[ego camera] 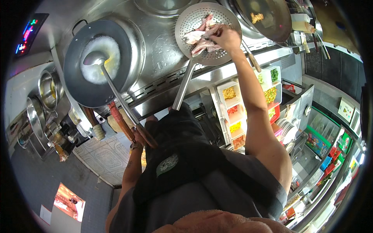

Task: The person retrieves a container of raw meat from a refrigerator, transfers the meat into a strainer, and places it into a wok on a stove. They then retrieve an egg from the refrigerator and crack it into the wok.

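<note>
My right hand (227,39) reaches into a wide perforated steel strainer (184,25), its curled fingers closed on pale pink pieces of raw meat or fish (201,45). The strainer's long steel handle (185,84) points toward me. My left hand (139,139) is low at the end of the wok's wooden handle (123,123), partly hidden behind the ladle's handle; its grip is unclear. In the dark wok (74,64), foamy liquid (110,74) with some yellow in it fills the bottom. A steel ladle (94,58) leans across the wok, its bowl over the foam.
Another large pan (276,17) at the upper right holds a small browned piece. Trays of chopped ingredients (233,110) stand below the counter's edge at right. Stacked plates (287,129) are farther right. Metal bowls (48,87) and a bamboo brush (96,128) are at left.
</note>
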Demonstrator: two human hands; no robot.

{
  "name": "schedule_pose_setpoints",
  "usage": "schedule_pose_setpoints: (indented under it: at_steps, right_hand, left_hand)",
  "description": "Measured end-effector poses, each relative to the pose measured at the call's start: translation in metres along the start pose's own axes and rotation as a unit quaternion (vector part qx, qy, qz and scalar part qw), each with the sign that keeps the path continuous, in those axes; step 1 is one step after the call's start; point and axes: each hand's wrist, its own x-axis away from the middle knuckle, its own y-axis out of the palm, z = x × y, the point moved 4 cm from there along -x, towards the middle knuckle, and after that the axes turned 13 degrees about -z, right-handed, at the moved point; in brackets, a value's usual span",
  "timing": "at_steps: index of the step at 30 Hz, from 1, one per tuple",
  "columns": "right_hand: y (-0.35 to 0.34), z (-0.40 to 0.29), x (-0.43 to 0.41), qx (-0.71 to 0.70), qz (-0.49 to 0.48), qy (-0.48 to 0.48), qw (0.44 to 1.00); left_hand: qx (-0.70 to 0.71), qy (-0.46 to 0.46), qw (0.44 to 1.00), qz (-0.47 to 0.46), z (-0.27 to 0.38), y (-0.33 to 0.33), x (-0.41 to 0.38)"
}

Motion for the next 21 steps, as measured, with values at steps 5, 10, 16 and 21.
schedule_pose_setpoints:
  at_steps: [5,10,16,21]
  right_hand:
    - [0.003,-0.030,-0.032,-0.148,0.080,-0.062,0.984]
    - [-0.033,-0.017,-0.034,-0.445,0.084,-0.224,0.863]
    - [-0.030,0.019,-0.014,-0.035,0.221,-0.072,0.972]
    - [0.011,0.005,0.013,-0.013,0.259,-0.178,0.949]
  left_hand:
    - [-0.426,0.092,0.899,0.046,0.105,0.005,0.025]
    - [-0.386,0.117,0.913,0.069,0.108,0.000,0.033]
    - [0.158,-0.015,0.983,0.093,0.032,-0.008,0.019]
    - [-0.202,-0.045,0.977,0.045,-0.073,-0.016,0.010]
